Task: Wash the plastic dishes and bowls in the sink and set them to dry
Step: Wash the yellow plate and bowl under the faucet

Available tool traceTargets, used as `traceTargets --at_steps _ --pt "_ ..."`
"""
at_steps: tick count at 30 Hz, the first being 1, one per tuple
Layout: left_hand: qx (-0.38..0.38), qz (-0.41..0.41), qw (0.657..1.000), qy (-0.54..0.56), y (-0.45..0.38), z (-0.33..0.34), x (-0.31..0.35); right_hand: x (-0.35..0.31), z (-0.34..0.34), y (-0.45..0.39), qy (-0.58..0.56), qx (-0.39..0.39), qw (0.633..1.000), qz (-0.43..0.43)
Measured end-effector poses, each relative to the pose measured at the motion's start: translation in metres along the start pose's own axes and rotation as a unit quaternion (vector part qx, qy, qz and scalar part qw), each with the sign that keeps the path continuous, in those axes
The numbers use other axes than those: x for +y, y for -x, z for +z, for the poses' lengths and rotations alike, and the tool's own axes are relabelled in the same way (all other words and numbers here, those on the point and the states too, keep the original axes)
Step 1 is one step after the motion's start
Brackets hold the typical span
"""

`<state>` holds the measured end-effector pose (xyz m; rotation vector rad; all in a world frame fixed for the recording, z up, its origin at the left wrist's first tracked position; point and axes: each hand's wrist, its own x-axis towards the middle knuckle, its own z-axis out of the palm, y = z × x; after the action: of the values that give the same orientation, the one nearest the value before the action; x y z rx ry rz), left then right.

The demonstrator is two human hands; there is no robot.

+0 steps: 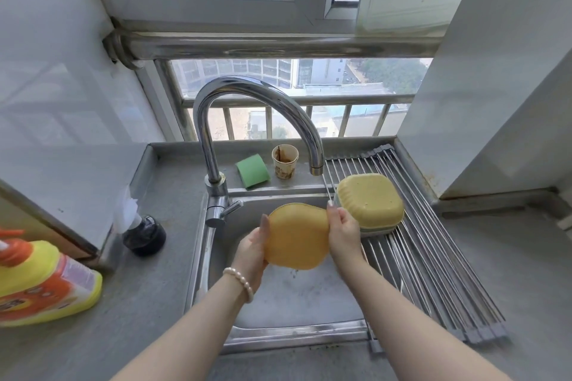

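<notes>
A yellow plastic dish (297,237) is held on edge above the steel sink (294,297), its back turned toward me. My left hand (252,252) grips its left rim. My right hand (343,230) grips its right rim, fingers curled over the top. Drops fall from the dish's lower edge. A stack of yellow plastic bowls (370,199) lies upside down on the roll-up steel drying rack (427,263), just right of my right hand. The chrome tap (253,96) arches over the sink, and no water stream shows at its spout.
A green sponge (252,171) and a stained paper cup (284,161) stand on the ledge behind the sink. A yellow detergent bottle (46,281) lies at the left. A dark round object (144,235) sits beside it. White walls close in left and right.
</notes>
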<state>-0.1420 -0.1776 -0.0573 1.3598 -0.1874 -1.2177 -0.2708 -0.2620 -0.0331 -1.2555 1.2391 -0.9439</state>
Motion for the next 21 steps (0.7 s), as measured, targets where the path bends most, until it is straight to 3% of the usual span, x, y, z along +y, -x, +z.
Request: traceTargets --at_steps 3,6,7,10,13,16,17,18,21 --pt "0.0 0.024 1.0 -0.005 0.009 0.009 -0.004 -0.002 0.018 -0.022 0.083 0.054 0.995 0.009" --pt "0.046 0.004 0.995 0.083 0.004 0.016 0.0 -0.004 0.038 -0.019 0.258 0.045 0.961 -0.093" --pt "0.06 -0.007 0.992 0.11 0.0 0.017 0.001 0.0 0.044 -0.013 0.32 0.027 0.935 -0.152" --pt "0.084 -0.049 0.98 0.175 -0.009 0.014 0.005 0.019 0.058 0.015 0.463 -0.085 0.81 -0.35" --pt "0.069 -0.102 0.967 0.224 -0.011 0.003 0.008 0.041 0.042 0.032 0.485 -0.204 0.7 -0.484" --pt "0.102 -0.168 0.959 0.204 -0.017 -0.008 0.007 0.059 0.003 0.019 0.507 -0.231 0.609 -0.564" --pt "0.121 -0.17 0.959 0.19 -0.02 -0.009 0.004 0.058 -0.006 0.014 0.52 -0.224 0.612 -0.553" --pt "0.133 -0.163 0.961 0.178 -0.02 -0.008 0.002 0.054 -0.009 0.008 0.528 -0.212 0.639 -0.517" --pt "0.137 -0.131 0.977 0.099 -0.017 0.008 -0.007 0.021 0.01 0.001 0.541 -0.176 0.768 -0.295"
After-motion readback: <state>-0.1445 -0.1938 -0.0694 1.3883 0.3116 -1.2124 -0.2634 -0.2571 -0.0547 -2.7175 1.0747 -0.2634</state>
